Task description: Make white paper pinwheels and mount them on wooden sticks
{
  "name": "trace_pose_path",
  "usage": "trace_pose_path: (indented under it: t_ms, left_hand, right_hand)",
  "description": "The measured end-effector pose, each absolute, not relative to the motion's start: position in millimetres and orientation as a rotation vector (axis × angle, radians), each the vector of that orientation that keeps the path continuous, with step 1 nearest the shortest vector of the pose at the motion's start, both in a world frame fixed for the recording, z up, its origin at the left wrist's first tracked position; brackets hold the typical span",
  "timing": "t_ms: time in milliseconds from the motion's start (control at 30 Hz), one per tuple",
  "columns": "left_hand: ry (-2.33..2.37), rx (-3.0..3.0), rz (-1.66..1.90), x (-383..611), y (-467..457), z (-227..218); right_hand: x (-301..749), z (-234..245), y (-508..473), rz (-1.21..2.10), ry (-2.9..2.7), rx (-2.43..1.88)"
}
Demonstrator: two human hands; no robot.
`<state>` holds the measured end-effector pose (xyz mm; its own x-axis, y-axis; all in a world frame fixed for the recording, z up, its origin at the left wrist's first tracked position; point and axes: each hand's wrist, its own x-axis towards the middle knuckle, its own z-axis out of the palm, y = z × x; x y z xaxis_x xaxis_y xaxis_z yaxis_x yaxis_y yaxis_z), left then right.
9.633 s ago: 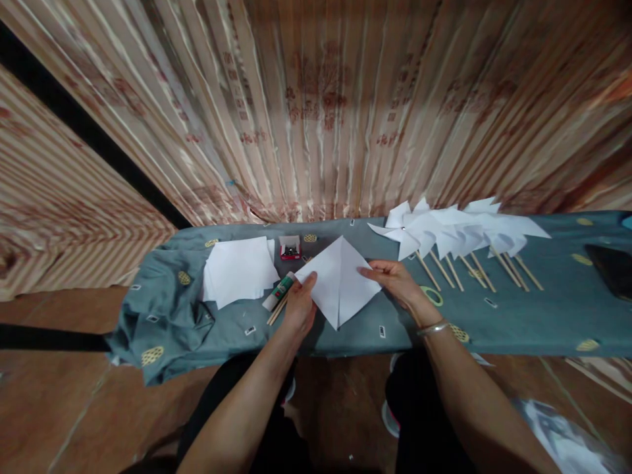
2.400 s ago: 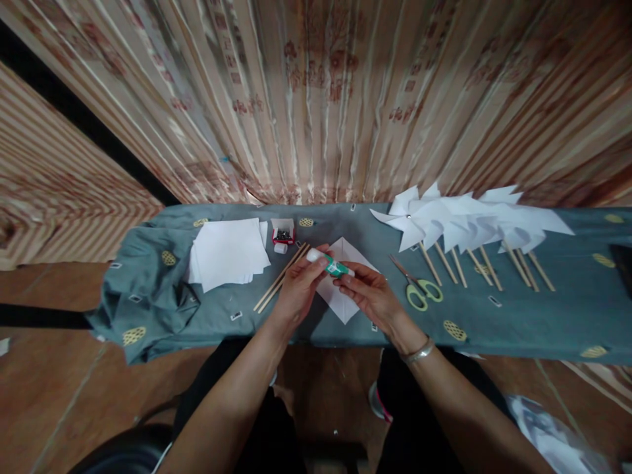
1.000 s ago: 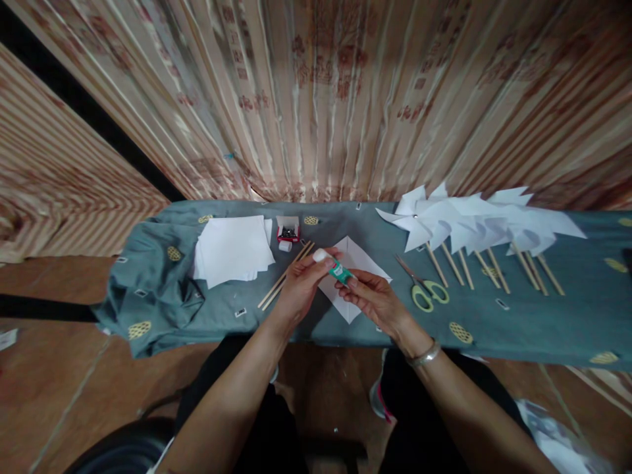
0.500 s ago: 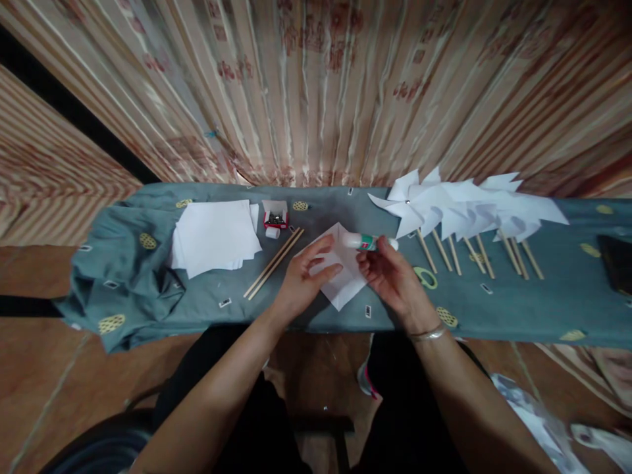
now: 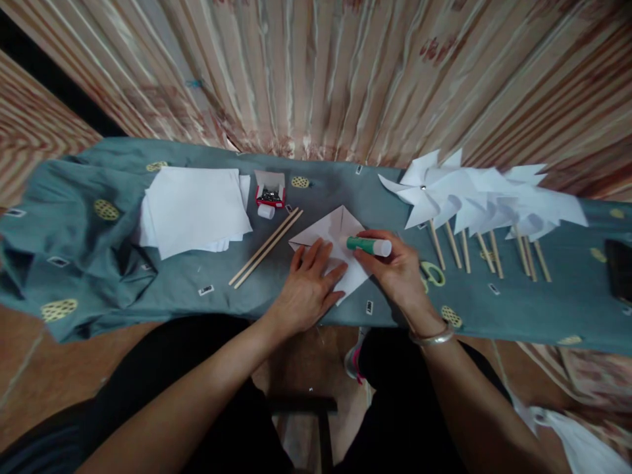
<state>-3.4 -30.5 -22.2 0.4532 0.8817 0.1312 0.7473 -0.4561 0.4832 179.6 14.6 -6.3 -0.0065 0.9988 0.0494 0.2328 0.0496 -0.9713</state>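
Note:
A square of white paper (image 5: 353,280) with cut or creased lines toward its corners lies on the cloth-covered table in front of me. My left hand (image 5: 311,283) rests flat on its near left part, fingers spread. In my right hand (image 5: 397,263) is a green and white glue stick (image 5: 368,246), tilted with its tip at the paper near the middle. A white cap (image 5: 265,211) lies by a small red box (image 5: 270,191) of metal pins. Two wooden sticks (image 5: 266,249) lie left of the paper.
A stack of white paper (image 5: 197,207) lies at the left. Several paper pinwheels (image 5: 474,191) on wooden sticks lie at the right. Green-handled scissors (image 5: 433,273) are beside my right hand. A dark object (image 5: 619,266) sits at the far right edge.
My left hand has come down flat onto the paper. The right hand has turned the glue stick and lowered its tip to the paper. The whole view has shifted slightly.

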Motion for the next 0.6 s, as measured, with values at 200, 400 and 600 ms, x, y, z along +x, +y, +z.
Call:
trace_pose_path:
  t_ms: [200,400,600]
  left_hand:
    - [1.375,2.364,0.482,-2.7,-29.7,-21.7]
    - [1.362,2.330,0.538,-2.8,-28.8,-24.6]
    - [1.380,2.368,0.543,-1.8,-29.4,-27.3]
  right_hand:
    - [177.6,-9.9,13.5,0.935,-1.458,-1.405]
    - [179.7,-13.2,13.1,0.841,-1.580,-1.422]
    - [178.7,-11.4,9.2,0.747,-1.688,-1.410]
